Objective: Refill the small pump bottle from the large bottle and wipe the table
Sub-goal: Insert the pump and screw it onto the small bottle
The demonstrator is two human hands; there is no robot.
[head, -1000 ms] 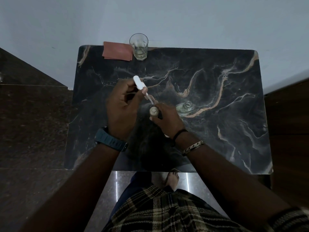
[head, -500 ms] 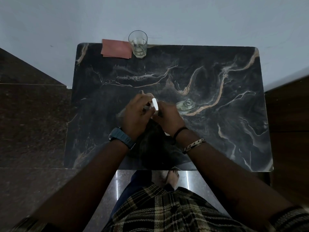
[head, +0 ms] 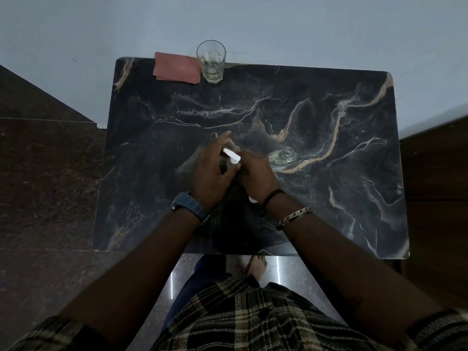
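Head view: left hand (head: pixel 211 171) has brought white pump (head: pixel 231 156) onto small bottle.

The small bottle's (head: pixel 229 164) body is hidden by both hands, and only its white pump (head: pixel 231 155) is seen.

I see a dim room: pale blue wall (head: pixel 278 26), dark speckled stone floor (head: pixel 45 173), black marble-veined table (head: pixel 354 198).

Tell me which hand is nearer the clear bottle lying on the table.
Right. The right hand sits just left of the clear bottle, nearly beside it. The left hand is farther left, beyond the right hand.
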